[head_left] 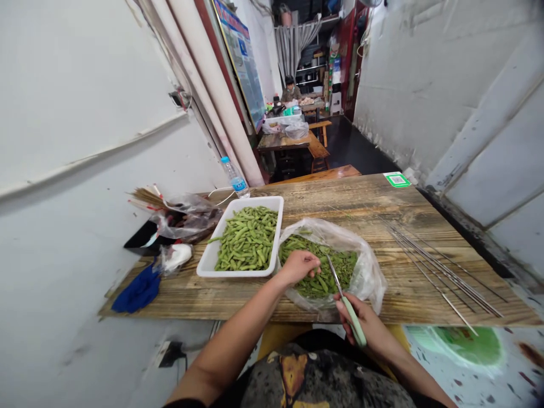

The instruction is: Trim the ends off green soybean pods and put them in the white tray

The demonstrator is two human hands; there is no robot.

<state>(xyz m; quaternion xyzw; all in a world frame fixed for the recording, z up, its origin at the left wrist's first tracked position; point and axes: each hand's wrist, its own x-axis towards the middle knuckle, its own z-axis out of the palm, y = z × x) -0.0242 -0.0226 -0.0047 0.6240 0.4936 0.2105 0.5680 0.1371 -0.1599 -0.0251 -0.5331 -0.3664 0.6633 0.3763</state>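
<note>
My right hand [364, 318] is wrapped round scissors [352, 320] with pale green handles, their metal blades pointing up and left over a clear plastic bag [370, 276]. Green soybean pods and trimmings [327, 282] fill the wide-mouthed bag. Above its left side, my left hand [301, 266] is closed with the fingers curled together; whatever they pinch is too small or hidden to name. To the left of the bag stands a white plastic tray [278, 224] heaped with green soybean pods [246, 238].
Long metal skewers [442, 266] lie on the wooden table's right side. A water bottle [236, 180] stands behind the tray. At left are a blue cloth [138, 290], a bagged white bundle [175, 256] and thin sticks [148, 198]. Another person [290, 90] sits far back.
</note>
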